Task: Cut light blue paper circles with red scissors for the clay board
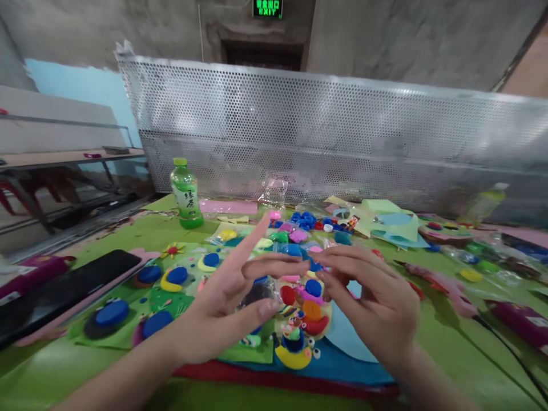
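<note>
My left hand (231, 291) is above the crafts at the table's middle, index finger stretched out, thumb apart, the other fingers bent toward my right hand. Nothing shows in its grip. The thumb and fingertips of my right hand (377, 297) come together in a pinch, close to the left fingertips; anything between them is too small or blurred to make out. Below lie a green felt sheet (197, 251) with blue bottle caps (112, 313) and clay shapes, a yellow clay crescent (293, 357) with googly eyes, an orange cap (311, 310) and a light blue sheet (349, 331).
A green tea bottle (186, 197) stands at the back left. At left lies a black phone-like slab (77, 291). A pink glue gun (445, 285) with a cord lies at right. Loose blue caps (303, 220) are heaped behind. A perforated metal panel (299, 125) borders the back.
</note>
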Available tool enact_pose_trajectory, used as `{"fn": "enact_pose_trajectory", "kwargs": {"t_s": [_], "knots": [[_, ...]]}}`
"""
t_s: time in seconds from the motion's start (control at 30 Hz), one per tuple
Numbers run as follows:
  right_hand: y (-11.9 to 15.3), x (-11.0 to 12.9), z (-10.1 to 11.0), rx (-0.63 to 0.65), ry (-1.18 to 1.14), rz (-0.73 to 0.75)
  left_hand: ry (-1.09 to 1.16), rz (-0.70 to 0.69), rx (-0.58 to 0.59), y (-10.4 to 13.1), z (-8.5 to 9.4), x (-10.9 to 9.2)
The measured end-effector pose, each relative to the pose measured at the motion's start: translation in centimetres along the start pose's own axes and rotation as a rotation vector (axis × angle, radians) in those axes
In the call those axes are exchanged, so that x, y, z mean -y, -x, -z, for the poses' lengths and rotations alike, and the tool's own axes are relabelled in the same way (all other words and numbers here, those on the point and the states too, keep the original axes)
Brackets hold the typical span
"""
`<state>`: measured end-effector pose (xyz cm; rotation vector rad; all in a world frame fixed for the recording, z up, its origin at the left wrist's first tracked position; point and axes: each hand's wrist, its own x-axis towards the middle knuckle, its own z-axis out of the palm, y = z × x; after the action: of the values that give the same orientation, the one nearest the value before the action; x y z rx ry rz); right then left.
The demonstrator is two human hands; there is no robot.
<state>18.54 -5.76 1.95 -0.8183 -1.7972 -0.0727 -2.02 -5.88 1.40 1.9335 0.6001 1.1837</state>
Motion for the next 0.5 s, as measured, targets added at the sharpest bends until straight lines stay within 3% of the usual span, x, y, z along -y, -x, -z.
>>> {"fn": "enact_pose_trajectory", "kwargs": {"t_s": [0.27, 0.5], "knots": [[-0.6, 0.6, 0.6, 0.037, 0.037, 0.198, 0.136, -0.079, 0.119, 0.1, 0.0, -0.3], [-0.8, 0.6, 1.1, 0.076, 0.136, 0.257, 0.102, -0.071, 0.176, 0.4, 0.2, -0.5]]}}
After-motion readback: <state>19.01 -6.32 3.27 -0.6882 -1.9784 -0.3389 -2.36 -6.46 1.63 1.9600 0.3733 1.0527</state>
